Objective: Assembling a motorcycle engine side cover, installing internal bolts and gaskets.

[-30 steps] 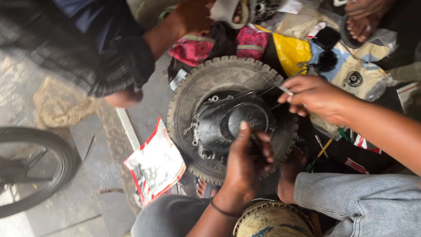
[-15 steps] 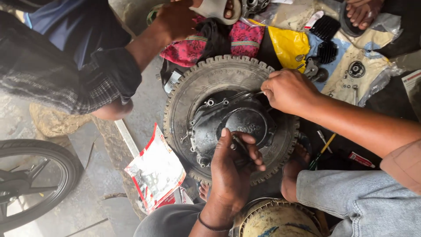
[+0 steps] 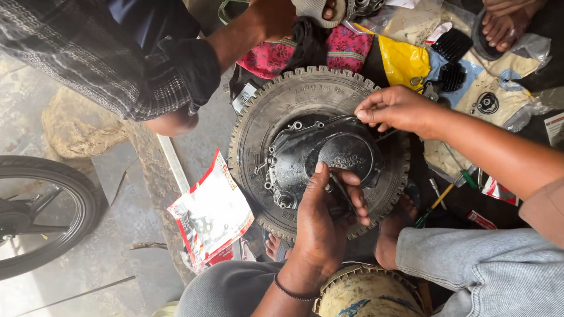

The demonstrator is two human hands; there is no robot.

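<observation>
The person's left hand (image 3: 326, 226) comes up from the bottom edge of the view, back of the hand toward the camera, with a thin dark band around the wrist. Its thumb stretches straight ahead, and its fingers (image 3: 355, 196) curl in over a thin dark rod-like object, though whether they truly grip it cannot be told. The left forearm runs down and slightly left out of view. The right hand (image 3: 396, 108) reaches in from the right on a bare forearm that slants up from the lower right. Its thumb and fingertips are pinched close together at the tip, the knuckles raised and the wrist nearly straight.
</observation>
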